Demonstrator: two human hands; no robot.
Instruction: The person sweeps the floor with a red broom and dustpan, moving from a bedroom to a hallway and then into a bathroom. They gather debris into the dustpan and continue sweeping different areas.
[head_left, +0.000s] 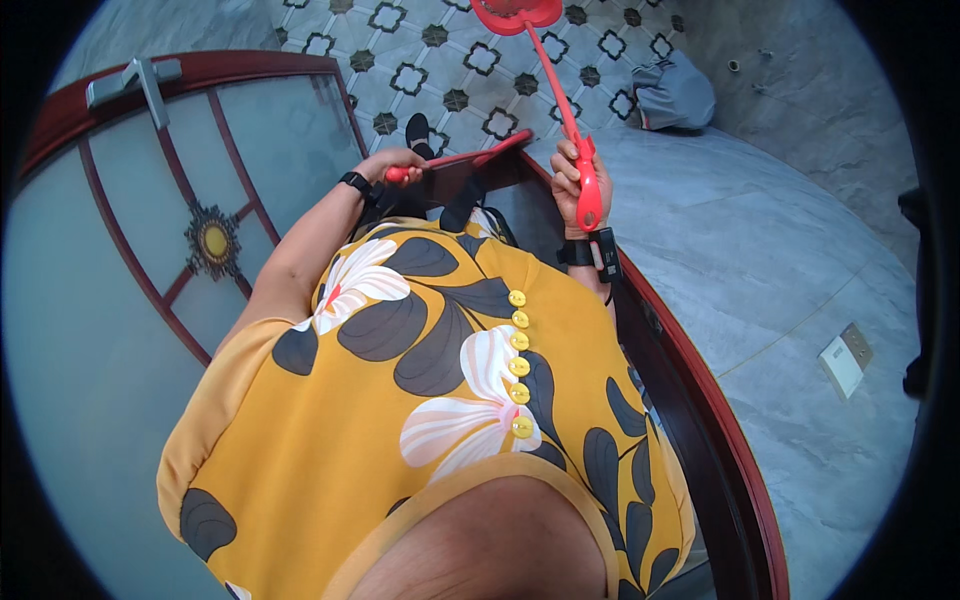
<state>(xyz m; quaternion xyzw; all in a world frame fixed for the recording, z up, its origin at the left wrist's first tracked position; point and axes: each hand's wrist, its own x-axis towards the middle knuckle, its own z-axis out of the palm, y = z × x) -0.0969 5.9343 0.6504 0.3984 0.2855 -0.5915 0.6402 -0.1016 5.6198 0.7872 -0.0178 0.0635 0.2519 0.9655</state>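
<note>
My right hand (570, 184) grips the handle of a red long-handled scoop or small dustpan (555, 75). Its wide head is cut off by the top edge of the view, and some dark bits lie in it. My left hand (401, 166) is closed around the end of a second red tool (459, 158), perhaps a small brush. That tool's head is dark underneath, slightly blurred, and angled up to the right near the doorway's edge. The two tools are apart.
On my left stands a frosted-glass door (135, 225) with a metal lever handle (154, 97). A dark red door frame (720, 420) runs close on my right. Beyond are patterned floor tiles (457, 60), a grey bag-like item (675, 94) by the wall, and a wall switch plate (841, 366).
</note>
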